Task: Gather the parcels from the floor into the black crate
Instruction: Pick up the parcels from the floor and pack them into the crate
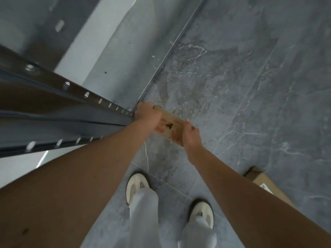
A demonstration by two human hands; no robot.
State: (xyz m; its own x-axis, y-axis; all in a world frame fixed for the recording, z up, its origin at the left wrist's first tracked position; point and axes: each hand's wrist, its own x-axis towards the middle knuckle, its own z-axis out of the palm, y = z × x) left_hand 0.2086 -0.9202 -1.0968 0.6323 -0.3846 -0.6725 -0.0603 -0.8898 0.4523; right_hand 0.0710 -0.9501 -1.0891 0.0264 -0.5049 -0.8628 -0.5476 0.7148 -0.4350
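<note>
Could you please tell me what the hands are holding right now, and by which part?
A flat cardboard parcel, gripped at its two short ends: left hand on one, right hand on the other.

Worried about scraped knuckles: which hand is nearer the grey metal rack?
Left. The left hand grips one end of the parcel, right beside the rack. The right hand grips the opposite end, farther from it.

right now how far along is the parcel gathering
Done: nothing confirmable, the black crate is out of view. In hand: the left hand and right hand grip a flat brown cardboard parcel with red print. Left: at least another brown cardboard box on the grey tiled floor.
</note>
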